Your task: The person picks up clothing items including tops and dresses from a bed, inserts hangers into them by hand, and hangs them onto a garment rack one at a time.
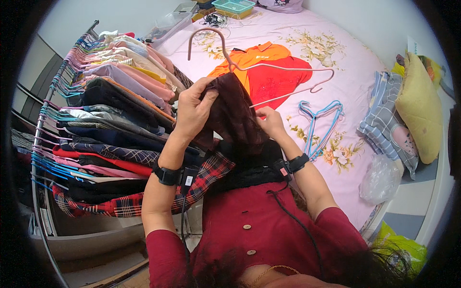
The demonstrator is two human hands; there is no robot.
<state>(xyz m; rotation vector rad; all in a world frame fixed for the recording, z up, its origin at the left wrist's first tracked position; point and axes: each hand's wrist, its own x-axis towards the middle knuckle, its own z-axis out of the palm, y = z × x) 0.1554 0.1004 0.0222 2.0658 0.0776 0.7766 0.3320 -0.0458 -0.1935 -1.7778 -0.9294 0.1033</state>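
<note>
A dark brown garment [234, 115] hangs before me, partly on a pinkish clothes hanger [284, 67]. The hanger's hook and one arm stick out bare above and to the right of the cloth. My left hand [196, 106] pinches the garment's upper edge between thumb and fingers, just left of the hook's base. My right hand [269, 122] is at the garment's right edge, near the hanger's lower bar, its fingers bent against the cloth. The garment's lower part lies over black cloth at my waist. An orange shirt [273, 50] and a red garment [277, 81] lie on the bed behind.
At left stands a metal clothes rack [37, 144] packed with hung garments. Blue and pink hangers [317, 118] lie on the floral bedsheet [338, 201]. A yellow pillow [419, 111], folded checked cloth [381, 118] and a clear plastic bag [380, 180] are at right. A turquoise basket [234, 5] stands far back.
</note>
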